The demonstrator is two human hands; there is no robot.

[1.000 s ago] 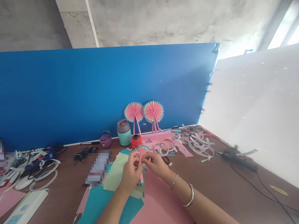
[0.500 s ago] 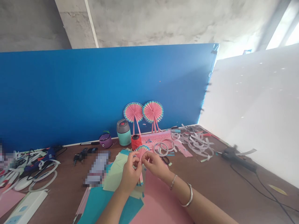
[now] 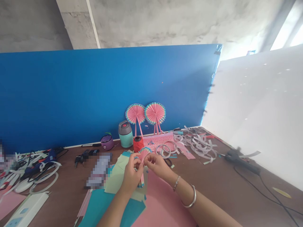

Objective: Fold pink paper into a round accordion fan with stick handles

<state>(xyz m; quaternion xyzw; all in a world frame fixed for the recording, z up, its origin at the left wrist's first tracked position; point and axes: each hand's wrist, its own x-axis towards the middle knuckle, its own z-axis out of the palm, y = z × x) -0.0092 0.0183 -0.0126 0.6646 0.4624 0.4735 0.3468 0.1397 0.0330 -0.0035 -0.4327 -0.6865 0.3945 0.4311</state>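
Between my hands is a pleated paper fan (image 3: 145,153), pink with a blue, green and cream striped edge, its upper folds spread out. My left hand (image 3: 134,169) pinches it near the gathered middle, and a folded end sticks out below the fingers. From the other side my right hand (image 3: 156,164) has its thumb and fingertips closed at the same spot; the exact contact is hidden by the fingers. Under both hands lie pink paper (image 3: 163,201), teal paper (image 3: 106,206) and pale green paper (image 3: 115,181).
Two round paper fans (image 3: 155,113) lean against the blue partition (image 3: 94,94). In front stand a teal flask (image 3: 126,138), a red container (image 3: 138,144) and a purple pot (image 3: 107,142). White paper strips (image 3: 199,145) are heaped right; a power strip (image 3: 28,209) lies left.
Both hands stay at the fan's middle with only slight finger movement. The fan and its lower end have shifted a little; the surroundings are unchanged.
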